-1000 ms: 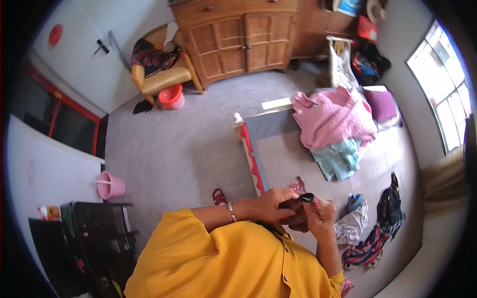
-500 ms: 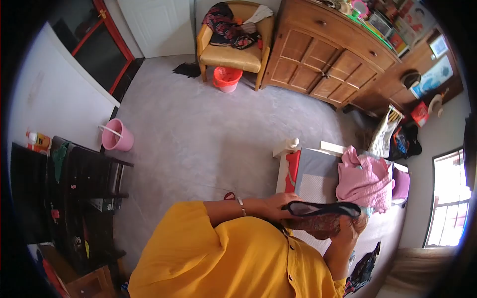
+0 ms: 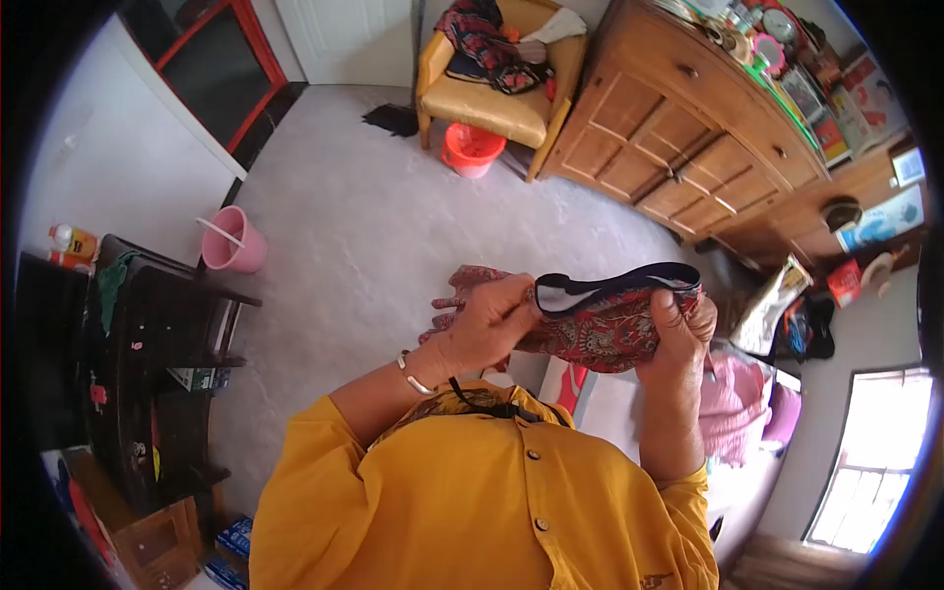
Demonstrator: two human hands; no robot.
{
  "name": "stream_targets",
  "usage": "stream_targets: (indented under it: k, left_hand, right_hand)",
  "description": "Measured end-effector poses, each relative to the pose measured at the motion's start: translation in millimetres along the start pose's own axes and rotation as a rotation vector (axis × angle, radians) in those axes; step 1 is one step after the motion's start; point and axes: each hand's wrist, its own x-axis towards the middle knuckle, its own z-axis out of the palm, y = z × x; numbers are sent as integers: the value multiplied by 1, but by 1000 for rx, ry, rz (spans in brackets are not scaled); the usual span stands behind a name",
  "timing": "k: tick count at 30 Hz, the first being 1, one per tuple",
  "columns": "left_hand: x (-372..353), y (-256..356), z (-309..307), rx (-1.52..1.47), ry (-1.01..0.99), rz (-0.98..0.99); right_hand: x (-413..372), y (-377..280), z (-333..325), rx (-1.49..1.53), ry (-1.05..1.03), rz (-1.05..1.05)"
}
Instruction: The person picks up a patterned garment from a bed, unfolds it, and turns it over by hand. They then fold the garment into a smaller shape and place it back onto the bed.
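Observation:
A red patterned garment (image 3: 600, 339) with a dark waistband is held up in front of my chest. The waistband stands partly spread, showing a pale lining inside. My left hand (image 3: 487, 320), with a silver bracelet at its wrist, pinches one end of the band between thumb and fingers. Some of the garment's cloth bunches out beyond that hand to the left. At the other end, my right hand (image 3: 678, 339) grips the band, its thumb pressed on the near side. The garment's lower part is out of sight.
A pink bucket (image 3: 234, 241) stands by dark furniture (image 3: 167, 329) on the left. Ahead are a yellow armchair (image 3: 492, 108) piled with clothes, a red bucket (image 3: 472, 149) and a wooden cabinet (image 3: 678, 138). A bed with pink cloth (image 3: 733, 403) lies to the right.
Both hands have risen and moved forward with the garment, away from my body. More of its red patterned cloth shows. The view has tilted slightly.

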Motion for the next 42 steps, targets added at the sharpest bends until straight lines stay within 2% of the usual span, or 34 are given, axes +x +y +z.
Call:
stream_targets:
  k: [2,6,7,8,10,12,13,14,15,16,19,22,25,28,29,30,32,33,35,38,42]
  left_hand:
    - [25,-3,-9,-52,94,-63]
    - [76,0,-30,37,230,-91]
    - [89,-4,-34,95,252,-43]
    - [103,-3,-35,123,242,-42]
    - [129,13,-34,177,231,-40]
    - [147,19,-36,97,169,-133]
    - [155,19,-37,65,151,-139]
    - [162,21,-38,31,133,-144]
    - [168,27,-40,-51,112,-187]
    - [173,26,-46,-8,102,-134]
    - [186,23,-74,185,90,-19]
    - [192,15,-112,223,119,-38]
    - [195,1,-146,131,206,-27]
    - [194,-9,-187,-100,218,-78]
    - [191,-5,-204,-94,104,-139]
    - [189,-21,-223,169,12,-121]
    - [181,-58,-253,367,-104,-232]
    - [179,-65,-268,415,-81,-287]
    - [174,-76,-295,514,-30,-396]
    - [166,-112,-337,478,134,-451]
    - [178,-113,-387,620,334,-375]
  right_hand:
    - [24,6,-11,-30,-20,-2]
    - [88,20,-51,-194,-81,-53]
    - [103,12,-50,-400,-108,-68]
    - [126,18,-71,-693,-203,12]
    - [162,27,-68,-472,-350,-119]
    - [184,25,-47,-477,-508,-129]
    - [192,31,-35,-458,-596,-218]
    - [194,29,-16,-343,-639,-160]
    - [200,34,-3,-398,-683,-227]
    - [207,38,8,-453,-724,-295]
    - [231,47,33,-492,-729,-104]
    - [254,54,62,-628,-687,-80]
    - [276,66,95,-697,-675,-213]
    - [296,72,131,-716,-671,-285]
    - [303,73,143,-707,-664,-306]
    - [308,71,155,-702,-645,-288]
    - [319,62,178,-691,-601,-254]
    - [330,61,182,-781,-611,-385]
    - [342,55,189,-798,-527,-408]
    - [362,48,192,-745,-389,-431]
    - [396,44,182,-644,-208,-409]
